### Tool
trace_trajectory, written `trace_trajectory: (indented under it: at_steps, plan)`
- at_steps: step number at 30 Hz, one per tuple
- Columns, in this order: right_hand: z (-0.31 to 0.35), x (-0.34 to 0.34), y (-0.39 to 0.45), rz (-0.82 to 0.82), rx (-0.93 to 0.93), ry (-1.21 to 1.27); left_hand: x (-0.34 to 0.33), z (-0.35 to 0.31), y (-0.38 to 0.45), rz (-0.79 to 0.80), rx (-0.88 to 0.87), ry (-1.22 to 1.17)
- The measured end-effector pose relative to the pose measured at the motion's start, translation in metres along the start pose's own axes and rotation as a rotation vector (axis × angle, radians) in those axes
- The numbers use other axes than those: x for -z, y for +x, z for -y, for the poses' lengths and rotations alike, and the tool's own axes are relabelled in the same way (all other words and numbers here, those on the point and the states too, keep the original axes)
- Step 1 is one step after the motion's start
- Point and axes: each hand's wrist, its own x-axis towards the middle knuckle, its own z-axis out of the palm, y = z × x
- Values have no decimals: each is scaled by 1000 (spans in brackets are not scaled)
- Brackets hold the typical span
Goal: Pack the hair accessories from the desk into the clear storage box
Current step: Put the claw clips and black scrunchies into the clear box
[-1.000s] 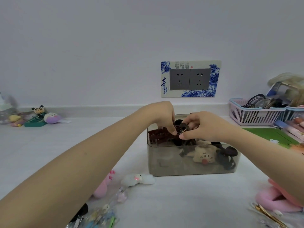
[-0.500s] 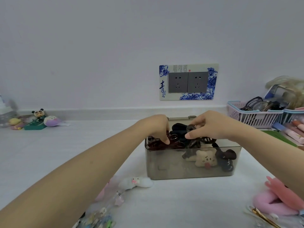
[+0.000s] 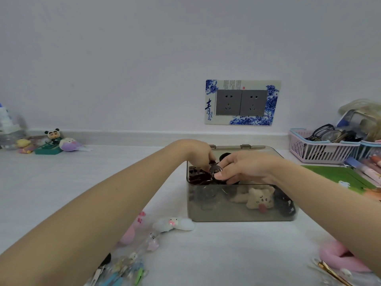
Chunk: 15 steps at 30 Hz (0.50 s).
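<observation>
Clear storage box (image 3: 237, 213), long axis left-right, open top upward

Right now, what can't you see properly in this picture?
Head view only:
- Smoky clear plastic storage box: back contents hidden by both hands.
- Small dark ring-shaped clip: partly covered in the grip of the left hand and right hand.
- Pink plush accessory: partly behind the right forearm.
- Colourful clips: blurred, cut by the bottom edge.

Wall socket (image 3: 241, 102) — pink basket (image 3: 309, 149) holding glasses (image 3: 327, 133).
</observation>
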Motion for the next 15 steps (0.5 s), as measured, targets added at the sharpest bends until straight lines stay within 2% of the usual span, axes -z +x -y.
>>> trace_trajectory:
  at_steps: [4, 7, 10, 15]
  plan:
    - [-6, 1, 7, 33, -40, 47, 3, 1, -5, 31, -12, 19]
    - [-8, 0, 9, -83, -34, -15, 4, 0, -14, 56, -31, 8]
    - [-6, -2, 6, -175, -16, -211, -2, -3, -20, 75, -64, 22]
    - [0, -4, -6, -265, -14, -366, -24, -5, -18, -150, -108, 46]
